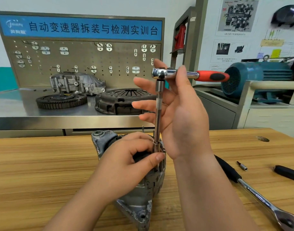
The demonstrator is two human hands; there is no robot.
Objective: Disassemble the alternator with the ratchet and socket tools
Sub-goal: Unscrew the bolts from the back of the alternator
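Alternator (138, 205) stands on end on the wooden table (43, 164), near centre, one mounting ear toward the camera and one on its far-left side.

Left hand (126, 162) is on top of the housing. Its fingers are curled over the upper end, gripping it. The thumb tip lies against the lower end of the extension bar (158, 117), just below the socket (157, 146).

The bar runs up nearly vertical from the alternator's top right edge. Can't tell which fastener the socket sits on, the left hand hides it.

Ratchet (189, 75) is on top of the bar, head left, red and black grip pointing right, roughly level.

Right hand (181, 117) pinches the ratchet at the neck: thumb across the front, index finger behind the head with its tip showing above. The other three fingers are straight and spread, behind the bar.

On the table to the right: a second ratchet (259, 197) with a black grip lying diagonally, a small bit (242, 166), and another black handle (287, 173) at the right edge.

Far side: steel bench (13, 107) with a flywheel (61, 100), a clutch cover (121, 100) and a gearbox housing (76, 83) in front of a pegboard (86, 64). Blue motor (256, 79) at far right.
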